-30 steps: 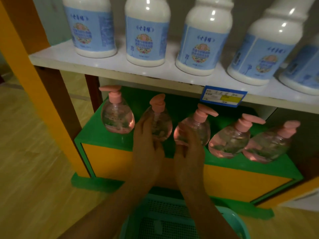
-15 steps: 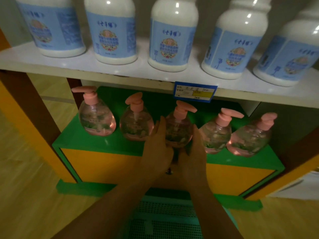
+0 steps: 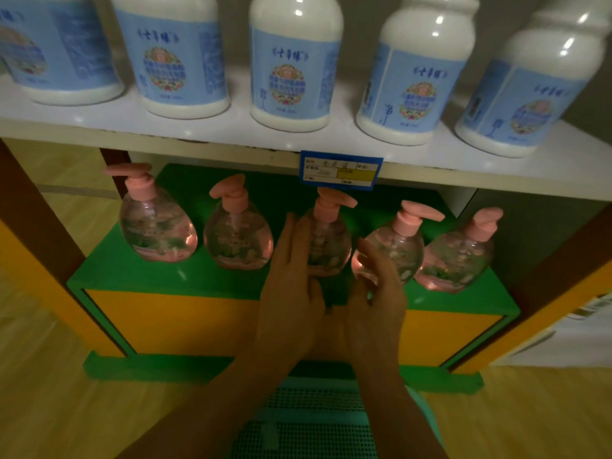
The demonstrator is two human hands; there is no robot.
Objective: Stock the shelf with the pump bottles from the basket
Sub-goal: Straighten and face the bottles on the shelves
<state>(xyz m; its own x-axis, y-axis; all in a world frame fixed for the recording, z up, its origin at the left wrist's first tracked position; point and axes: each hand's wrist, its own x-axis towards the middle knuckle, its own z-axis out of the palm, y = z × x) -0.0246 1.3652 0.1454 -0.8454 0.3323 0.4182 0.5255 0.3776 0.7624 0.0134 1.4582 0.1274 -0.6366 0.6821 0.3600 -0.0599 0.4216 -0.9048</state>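
Green shelf (image 3: 132,273): the low shelf I reach to; five pump bottles stand on it in a row, pink pumps up.
First pump bottle (image 3: 158,231): far left, upright, nozzle pointing left, well apart from my hands.
Second pump bottle (image 3: 237,240): just beside the first, upright, near my left fingertips but not touched.
My left hand (image 3: 291,293): fingers straight and close together, laid flat along the left side of the third bottle; not gripping it.
Third pump bottle (image 3: 328,240): upright in the middle of the row, between my two hands, nozzle pointing right.
My right hand (image 3: 374,293): fingers loosely spread and a little curled, in front of the fourth bottle's lower left side; I cannot tell whether they touch it.
Fourth pump bottle (image 3: 397,250): leaning in this view, partly behind my right fingers.
Fifth pump bottle (image 3: 457,260): far right, close against the fourth.
White shelf (image 3: 231,134): above, carrying large white bottles (image 3: 294,67) with blue labels; a blue price tag (image 3: 341,169) on its front edge.
Basket (image 3: 314,422): teal mesh, on the floor beneath my forearms; what I see of it holds no bottles.
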